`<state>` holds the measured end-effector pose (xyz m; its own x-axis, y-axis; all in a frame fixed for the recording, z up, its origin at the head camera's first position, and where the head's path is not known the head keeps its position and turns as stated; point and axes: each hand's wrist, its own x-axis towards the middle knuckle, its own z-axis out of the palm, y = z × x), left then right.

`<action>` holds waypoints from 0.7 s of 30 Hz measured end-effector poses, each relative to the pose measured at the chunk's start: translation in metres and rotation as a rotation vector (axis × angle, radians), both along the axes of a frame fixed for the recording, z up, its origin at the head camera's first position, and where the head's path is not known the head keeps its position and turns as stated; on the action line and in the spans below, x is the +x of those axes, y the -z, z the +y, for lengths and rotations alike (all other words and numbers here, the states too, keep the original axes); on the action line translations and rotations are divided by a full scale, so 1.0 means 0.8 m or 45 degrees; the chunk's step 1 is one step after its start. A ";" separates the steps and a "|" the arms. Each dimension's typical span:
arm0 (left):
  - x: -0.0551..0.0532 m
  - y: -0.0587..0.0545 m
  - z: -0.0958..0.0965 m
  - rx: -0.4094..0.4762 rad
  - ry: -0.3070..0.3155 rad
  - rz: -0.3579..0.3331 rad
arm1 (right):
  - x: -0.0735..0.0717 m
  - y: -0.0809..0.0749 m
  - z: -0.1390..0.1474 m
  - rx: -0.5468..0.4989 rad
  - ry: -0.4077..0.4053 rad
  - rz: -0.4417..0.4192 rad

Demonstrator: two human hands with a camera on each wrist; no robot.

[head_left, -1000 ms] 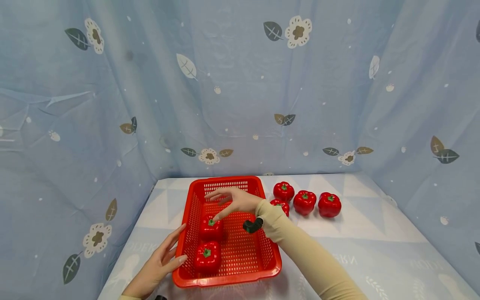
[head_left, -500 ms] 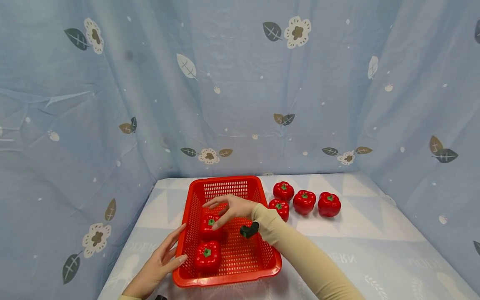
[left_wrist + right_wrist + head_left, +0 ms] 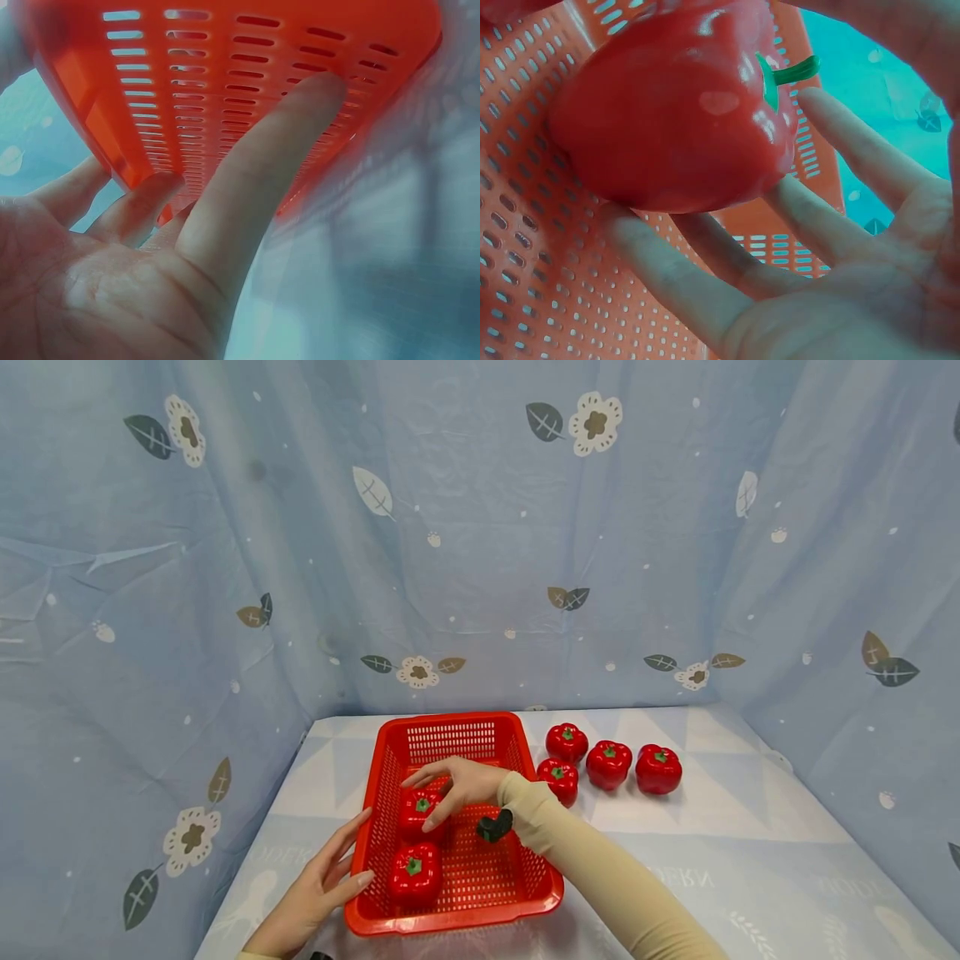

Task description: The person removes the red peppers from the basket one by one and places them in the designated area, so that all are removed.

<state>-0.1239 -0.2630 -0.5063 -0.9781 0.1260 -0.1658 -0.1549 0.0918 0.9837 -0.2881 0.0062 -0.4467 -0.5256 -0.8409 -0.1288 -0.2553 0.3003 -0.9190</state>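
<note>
Head view, basket (two peppers inside), left hand spread outside — right hand spread around farther one

- Right hand and left hand: both bare.
- Right sleeve: pale beige cloth, long, close-fitting, gathered into wrinkles toward the hand.
- Left sleeve: matching beige, just a sliver visible, nearest the viewer.
- Black wrist piece on the right: small, with a greenish patch.
- Second black piece at near left: mostly cut off.
</note>
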 end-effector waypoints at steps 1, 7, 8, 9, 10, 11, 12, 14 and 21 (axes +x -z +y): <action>0.000 0.000 0.000 0.004 0.002 0.003 | 0.000 0.000 0.000 0.002 0.001 0.006; -0.001 0.001 0.000 0.024 0.009 0.009 | -0.001 0.000 0.000 0.018 0.011 0.024; 0.000 0.001 0.000 0.025 0.008 0.007 | -0.001 0.001 -0.001 0.017 0.012 0.020; 0.000 0.001 0.000 0.023 0.007 0.004 | -0.001 0.001 -0.001 0.017 0.013 0.017; 0.000 0.001 0.000 0.020 0.005 0.001 | -0.001 0.002 -0.001 0.019 0.016 0.019; 0.000 0.001 0.000 0.017 0.003 -0.001 | -0.001 0.002 -0.001 0.020 0.018 0.023; 0.001 0.000 0.000 0.014 0.002 -0.002 | -0.001 0.002 -0.001 0.023 0.019 0.031; 0.001 0.000 0.001 0.003 -0.001 -0.002 | -0.001 0.003 -0.002 0.031 0.021 0.049; 0.001 -0.001 0.002 -0.008 -0.001 0.012 | -0.002 0.004 -0.002 0.052 0.022 0.091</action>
<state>-0.1231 -0.2615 -0.5052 -0.9798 0.1241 -0.1570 -0.1454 0.0980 0.9845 -0.2896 0.0045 -0.4499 -0.5492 -0.8263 -0.1246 -0.3139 0.3422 -0.8857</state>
